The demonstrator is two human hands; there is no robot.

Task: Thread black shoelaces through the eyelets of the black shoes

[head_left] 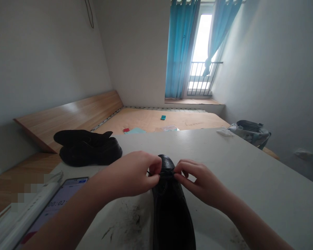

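Note:
A black leather shoe (173,215) lies on the white table directly in front of me, its toe pointing away. Across its front runs a dark shoelace (167,172), partly covered by my fingers. On the left side of the shoe, my left hand (139,172) is closed in a pinch on the lace, a dark end showing by the fingers. From the right, my right hand (194,175) pinches the lace too, thumb and forefinger together. Farther left on the table sits another black shoe (91,152), with a dark flat piece, perhaps an insole, lying on top.
A phone (70,189) showing a timer lies at the lower left beside a white object (39,198). The white table (263,173) has dark smudges near the shoe. Beyond stand a bed (146,116) and, at right, a grey bag (253,132).

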